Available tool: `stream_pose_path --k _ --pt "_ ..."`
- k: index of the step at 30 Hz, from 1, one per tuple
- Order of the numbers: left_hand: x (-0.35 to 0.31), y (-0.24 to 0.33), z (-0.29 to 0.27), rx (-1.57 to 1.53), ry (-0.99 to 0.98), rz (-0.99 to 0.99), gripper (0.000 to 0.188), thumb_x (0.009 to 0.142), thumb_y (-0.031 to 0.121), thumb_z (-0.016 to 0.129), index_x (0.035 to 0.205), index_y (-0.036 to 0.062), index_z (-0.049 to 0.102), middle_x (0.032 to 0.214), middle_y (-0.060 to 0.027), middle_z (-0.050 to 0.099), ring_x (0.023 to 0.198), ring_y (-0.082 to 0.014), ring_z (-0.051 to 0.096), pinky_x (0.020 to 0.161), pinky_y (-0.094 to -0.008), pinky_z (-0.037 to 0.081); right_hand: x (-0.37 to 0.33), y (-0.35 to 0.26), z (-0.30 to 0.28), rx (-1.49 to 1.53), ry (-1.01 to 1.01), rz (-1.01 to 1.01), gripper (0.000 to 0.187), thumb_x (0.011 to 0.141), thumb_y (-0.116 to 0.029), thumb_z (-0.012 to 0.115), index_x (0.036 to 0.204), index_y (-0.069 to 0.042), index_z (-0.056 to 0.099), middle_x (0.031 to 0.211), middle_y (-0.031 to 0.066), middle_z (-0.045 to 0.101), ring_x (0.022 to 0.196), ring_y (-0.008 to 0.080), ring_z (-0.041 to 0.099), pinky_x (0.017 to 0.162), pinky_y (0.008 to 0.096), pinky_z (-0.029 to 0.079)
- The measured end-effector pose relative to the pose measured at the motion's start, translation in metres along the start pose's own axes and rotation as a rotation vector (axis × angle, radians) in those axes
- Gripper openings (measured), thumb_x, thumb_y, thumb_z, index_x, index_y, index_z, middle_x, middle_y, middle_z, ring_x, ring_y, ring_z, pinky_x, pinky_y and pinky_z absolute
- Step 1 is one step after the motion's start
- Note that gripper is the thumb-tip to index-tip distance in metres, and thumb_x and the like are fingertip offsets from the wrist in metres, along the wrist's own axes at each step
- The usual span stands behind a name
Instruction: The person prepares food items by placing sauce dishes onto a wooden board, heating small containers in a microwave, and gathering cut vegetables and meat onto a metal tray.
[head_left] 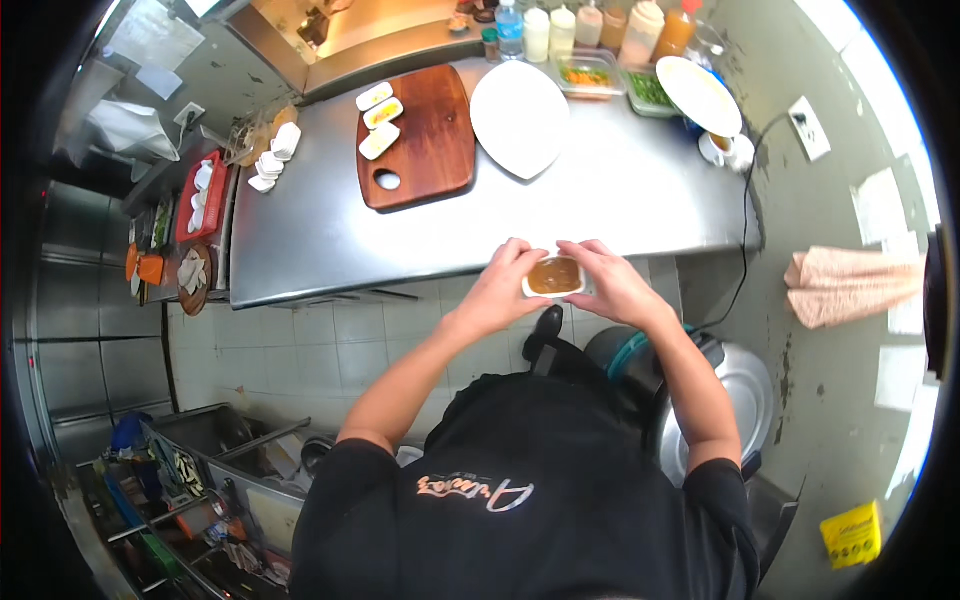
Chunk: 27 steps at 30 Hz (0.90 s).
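Between my two hands is a small white dish [555, 277] filled with brown sauce, held level just off the front edge of the steel counter. My left hand [503, 283] grips its left side, fingers curled along the rim. My right hand [612, 284] closes on the opposite side. Beyond them on the counter lie a wooden cutting board [430, 140] and a white leaf-shaped plate [520, 115]. Three small white dishes stand on the board; the middle dish [383, 112] and the nearest dish [379, 142] have yellowish contents.
Squeeze bottles [562, 32] line the counter's back, beside clear tubs of chopped vegetables [588, 76]. A white oval plate [699, 96] leans at the right. Stacked white dishes [275, 165] sit at the left end. A dark cable [745, 230] hangs down; a large metal lid [735, 400] is beside me.
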<state>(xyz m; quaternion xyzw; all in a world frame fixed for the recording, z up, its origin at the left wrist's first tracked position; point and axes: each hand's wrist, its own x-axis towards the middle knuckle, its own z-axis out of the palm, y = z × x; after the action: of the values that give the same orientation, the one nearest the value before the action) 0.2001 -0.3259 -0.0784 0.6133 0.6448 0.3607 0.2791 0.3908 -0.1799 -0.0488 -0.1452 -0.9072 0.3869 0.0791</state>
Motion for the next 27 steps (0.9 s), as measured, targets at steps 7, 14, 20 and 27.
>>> stream_pose_path --k 7,14,20,27 --pt "0.037 -0.075 -0.09 0.034 0.214 -0.132 0.077 0.073 0.016 0.087 0.138 0.0008 0.049 0.128 -0.0157 0.047 0.121 -0.0339 0.05 0.102 -0.0399 0.045 0.165 0.035 0.018 0.036 -0.069 -0.226 0.077 0.074 -0.006 0.079 0.143 -0.004 0.045 0.12 0.0179 0.059 0.113 0.0363 0.058 0.098 0.0426 0.049" --pt "0.049 -0.194 -0.172 -0.123 0.597 -0.38 0.054 0.094 0.018 0.069 0.141 0.0031 0.047 0.128 -0.0163 0.054 0.111 -0.0259 0.059 0.093 -0.038 0.051 0.281 0.044 0.049 0.004 -0.081 -0.165 0.079 0.075 -0.012 0.082 0.145 -0.008 0.046 0.128 0.0175 0.057 0.119 0.035 0.056 0.101 0.0415 0.049" --pt "0.057 -0.309 -0.232 -0.248 0.643 -0.674 0.042 0.1 0.021 0.061 0.134 -0.0019 0.05 0.114 -0.0169 0.063 0.083 -0.0218 0.071 0.069 -0.0312 0.058 0.35 0.046 0.08 -0.016 -0.124 0.041 0.074 0.077 -0.014 0.081 0.142 -0.005 0.047 0.127 0.0196 0.057 0.117 0.0365 0.057 0.1 0.0414 0.049" --pt "0.084 -0.35 -0.256 -0.439 0.596 -0.632 0.032 0.096 0.006 0.064 0.125 -0.0031 0.054 0.092 -0.0108 0.067 0.07 -0.0161 0.07 0.061 -0.0285 0.059 0.403 0.056 0.114 -0.019 -0.145 0.024 0.071 0.08 -0.01 0.079 0.143 -0.007 0.047 0.133 0.0183 0.056 0.12 0.0364 0.055 0.102 0.0423 0.048"
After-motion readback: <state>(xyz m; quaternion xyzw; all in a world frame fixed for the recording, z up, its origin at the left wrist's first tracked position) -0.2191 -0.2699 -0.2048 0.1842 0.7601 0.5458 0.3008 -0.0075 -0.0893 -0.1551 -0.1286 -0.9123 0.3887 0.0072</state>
